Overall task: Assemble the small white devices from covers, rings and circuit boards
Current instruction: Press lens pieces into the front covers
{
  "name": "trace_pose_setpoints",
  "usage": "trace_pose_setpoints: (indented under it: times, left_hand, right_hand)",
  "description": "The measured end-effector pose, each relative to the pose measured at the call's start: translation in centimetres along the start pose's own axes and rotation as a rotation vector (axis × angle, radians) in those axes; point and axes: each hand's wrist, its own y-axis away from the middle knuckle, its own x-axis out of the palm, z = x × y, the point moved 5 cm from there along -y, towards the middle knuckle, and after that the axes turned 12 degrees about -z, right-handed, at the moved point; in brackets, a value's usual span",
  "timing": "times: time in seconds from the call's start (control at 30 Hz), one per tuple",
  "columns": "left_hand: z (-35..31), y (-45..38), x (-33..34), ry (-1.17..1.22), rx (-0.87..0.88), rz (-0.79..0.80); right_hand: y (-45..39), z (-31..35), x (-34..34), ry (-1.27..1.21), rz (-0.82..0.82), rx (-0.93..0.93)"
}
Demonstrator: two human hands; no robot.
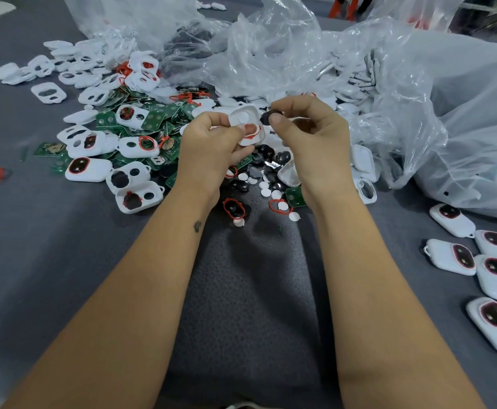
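Nearest us, our left hand point(211, 137) pinches the white cover point(245, 122) by its rim above the parts pile, our right hand point(306, 128) pinching a dark insert point(267, 117) beside it; both look light, stiff, slippery, best held edgewise.

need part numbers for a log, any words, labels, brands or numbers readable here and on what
None can be read.
Green circuit boards: pads show, any print too small and blurred.
White cover held in the left hand: no lettering visible.
Dark piece pinched by the right hand: no marking visible.
Finished white devices: no marking legible.
Clear plastic bags: no print.
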Motion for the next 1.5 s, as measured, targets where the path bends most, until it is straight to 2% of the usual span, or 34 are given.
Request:
trace_pose_setpoints:
  times: [0.17,0.4,0.6,0.77,1.07,1.17,1.27,1.37,1.5]
  left_hand:
    - [0.1,-0.1,0.0,0.022,0.020,0.016]
    - [0.0,0.4,0.5,0.115,-0.044,0.116]
    - [0.0,0.5,0.6,0.132,-0.051,0.157]
    - [0.0,0.7,0.9,0.114,-0.039,0.218]
    - [-0.1,0.9,1.0,0.062,0.013,0.231]
    - [-0.2,1.0,1.2,0.040,0.061,0.247]
    - [-0.2,1.1,1.2,0.048,0.079,0.258]
    - [-0.4,1.0,0.9,0.011,0.141,0.214]
    - [-0.5,0.8,0.7,-0.035,0.194,0.160]
  right_hand:
    - [0.0,0.2,0.1,0.053,0.008,0.004]
    - [0.4,0.3,0.6,0.369,-0.021,-0.164]
    - [0.5,0.4,0.5,0.458,-0.024,-0.225]
    - [0.7,0.4,0.5,0.474,-0.039,-0.251]
    - [0.7,0.1,0.6,0.488,-0.086,-0.307]
    - [0.6,-0.2,0.5,0.443,-0.108,-0.270]
    - [0.5,-0.5,0.7,0.442,-0.056,-0.234]
    - [0.5,-0.5,0.9,0.409,0.008,-0.180]
    - [0.5,-0.6,0.9,0.366,0.002,-0.135]
